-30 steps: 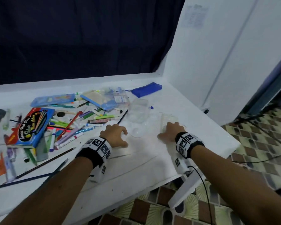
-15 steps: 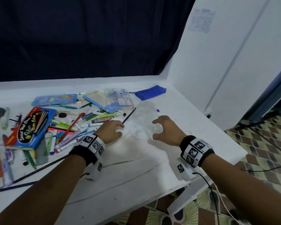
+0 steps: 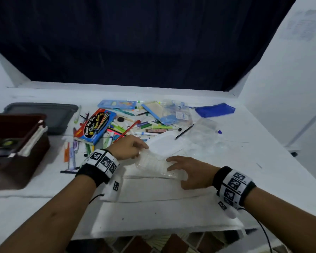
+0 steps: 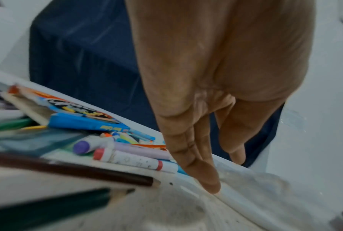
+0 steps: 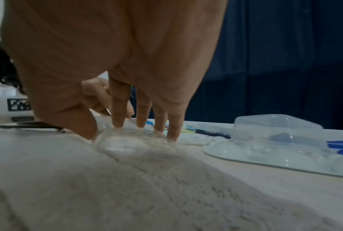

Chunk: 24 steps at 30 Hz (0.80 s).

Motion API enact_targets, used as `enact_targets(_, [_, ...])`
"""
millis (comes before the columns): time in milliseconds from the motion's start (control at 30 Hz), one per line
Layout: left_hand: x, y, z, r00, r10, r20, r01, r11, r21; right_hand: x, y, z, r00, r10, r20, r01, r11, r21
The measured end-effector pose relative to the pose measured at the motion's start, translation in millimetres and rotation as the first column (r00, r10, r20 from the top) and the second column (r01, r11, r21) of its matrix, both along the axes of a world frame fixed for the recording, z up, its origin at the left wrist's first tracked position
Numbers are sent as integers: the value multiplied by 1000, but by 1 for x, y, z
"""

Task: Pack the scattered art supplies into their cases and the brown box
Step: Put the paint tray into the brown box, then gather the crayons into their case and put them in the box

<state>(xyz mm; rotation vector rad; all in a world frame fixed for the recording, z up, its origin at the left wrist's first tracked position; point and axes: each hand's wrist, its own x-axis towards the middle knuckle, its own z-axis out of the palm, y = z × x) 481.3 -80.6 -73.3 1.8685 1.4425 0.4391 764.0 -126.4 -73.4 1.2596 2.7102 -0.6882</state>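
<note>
On the white table, head view: both hands hold a clear plastic tray (image 3: pixel 156 166) near the front edge.
Left hand (image 3: pixel 127 149): fingertips pinch the tray's far left end.
Right hand (image 3: pixel 192 173): fingers spread flat across the tray's right part, thumb at its near edge.
Behind the hands: a heap of markers and pencils (image 3: pixel 135 128), a crayon box (image 3: pixel 95 127), a blue pouch (image 3: pixel 214 110), a clear tub (image 3: pixel 207 131).
Far left: the brown box (image 3: pixel 13 148), open, with a grey lid (image 3: pixel 44 114) behind it.
Left wrist view, left hand (image 4: pixel 216 78): fingers reach down, one fingertip on the tray's edge; markers (image 4: pixel 127 157) and a brown pencil (image 4: pixel 73 170) lie just beside it.
Right wrist view, right hand (image 5: pixel 115 65): fingertips press on the tray (image 5: pixel 127 140); another clear moulded tray (image 5: pixel 265 154) and a tub (image 5: pixel 277 128) sit to the right.
</note>
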Motion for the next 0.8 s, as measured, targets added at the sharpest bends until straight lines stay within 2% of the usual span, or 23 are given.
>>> enact_targets(100, [1,-23,-2,987,120,106,-113,991,-67,-4,-3,-5,996,93,18,-92,995,-30])
enact_targets(167, [2,-37,-5,985,149,91,-136,981,-138,-5,-6,-6,992,124,12,-124,992,-21])
enact_targets(267, [4,-52,-9,987,159,35,-150,972,-178,-3,-10,-4,996,33,-86,-32,999,22])
enact_targets(333, [7,-61,-8,987,160,8,-158,980,-122,6,-8,-3,993,-70,-98,75,996,47])
enact_targets(433, [9,-71,-5,986,166,10,-166,986,6,21,-1,2,986,-148,-70,154,984,85])
enact_targets(533, [11,-77,-2,976,209,56,-214,971,109,30,-2,13,959,-186,-213,202,978,56])
enact_targets(600, [16,-79,-1,951,286,114,-300,944,138,35,-4,19,918,-212,-335,251,965,79])
enact_targets(700, [27,-86,-2,891,392,230,-428,894,132,41,-9,28,869,-186,-459,292,941,171])
enact_targets(800, [39,-94,-3,894,374,247,-403,912,75,45,-19,29,917,-58,-395,201,922,331])
